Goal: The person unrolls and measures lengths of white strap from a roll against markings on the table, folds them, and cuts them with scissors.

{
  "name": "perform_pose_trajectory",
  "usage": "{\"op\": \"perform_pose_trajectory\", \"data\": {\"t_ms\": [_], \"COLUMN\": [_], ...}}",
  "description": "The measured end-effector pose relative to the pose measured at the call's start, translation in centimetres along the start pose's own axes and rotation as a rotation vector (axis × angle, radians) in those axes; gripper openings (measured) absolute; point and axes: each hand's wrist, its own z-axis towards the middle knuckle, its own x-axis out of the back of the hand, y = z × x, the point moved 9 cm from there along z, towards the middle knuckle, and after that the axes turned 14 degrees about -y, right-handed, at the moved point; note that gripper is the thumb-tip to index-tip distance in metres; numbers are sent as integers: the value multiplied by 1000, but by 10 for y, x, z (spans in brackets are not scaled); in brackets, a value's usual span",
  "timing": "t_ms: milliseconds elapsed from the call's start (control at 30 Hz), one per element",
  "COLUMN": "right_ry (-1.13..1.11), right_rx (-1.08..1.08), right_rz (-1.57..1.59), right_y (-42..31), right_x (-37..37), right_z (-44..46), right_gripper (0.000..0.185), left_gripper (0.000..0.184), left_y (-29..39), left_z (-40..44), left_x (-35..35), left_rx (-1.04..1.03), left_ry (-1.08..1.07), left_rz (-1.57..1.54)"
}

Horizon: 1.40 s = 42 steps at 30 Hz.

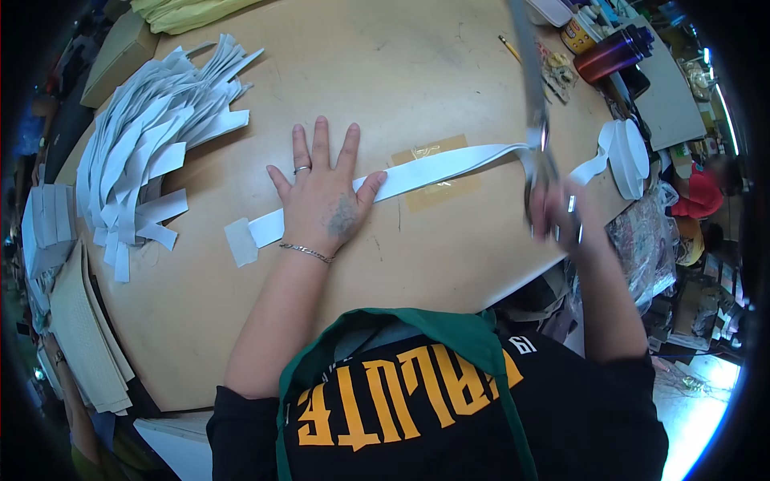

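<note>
My left hand (327, 192) lies flat with its fingers spread, pressing on a white strip (437, 170) that runs across the table. The strip's left end lies beside a piece of pale tape (241, 242). Under its middle are patches of brown tape (443, 195). My right hand (557, 216), blurred, is wrapped round the handles of large metal scissors (536, 88), whose blades point away from me. The strip's right part bends up beside the scissors. Farther right, white strip continues to a roll (628, 159) at the table edge.
A big pile of white strips (152, 136) lies at the left, near a cardboard box (120, 52) and stacked sheets (84, 329). At the back right are a dark bottle (605, 56), a tub (579, 34) and a pencil (511, 50). Another person's arm (70, 393) shows at lower left.
</note>
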Motion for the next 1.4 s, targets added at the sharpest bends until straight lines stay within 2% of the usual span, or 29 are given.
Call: {"op": "perform_pose_trajectory", "data": {"t_ms": [67, 100, 133, 167, 233, 333, 633, 933, 1400], "right_ry": [-134, -173, -273, -267, -325, -323, -303, -214, -123], "right_rx": [-394, -405, -429, -553, -536, -503, -620, -643, -635], "right_rz": [66, 251, 269, 317, 201, 200, 86, 170, 170], "right_y": [46, 41, 48, 56, 74, 75, 78, 77, 80], "right_x": [-39, -66, -84, -99, -112, -117, -119, -127, -129], "right_z": [-53, -67, -84, -98, -110, -110, -104, -80, -73], "right_gripper": [32, 36, 37, 39, 43, 46, 54, 60, 58], "left_gripper": [63, 63, 64, 64, 64, 64, 64, 64, 64], "left_y": [0, 0, 0, 0, -1, -1, -3, -2, -2], "left_z": [0, 1, 1, 1, 1, 0, 1, 1, 1], "left_x": [0, -1, -1, -2, -3, -3, -4, -3, -4], "left_rx": [-1, -4, -5, -3, -2, 3, 9, 16, 15], "left_ry": [1, 3, 3, 5, 9, 13, 10, -10, 8], "left_rz": [7, 11, 16, 21, 24, 18, -1, -7, 16]}}
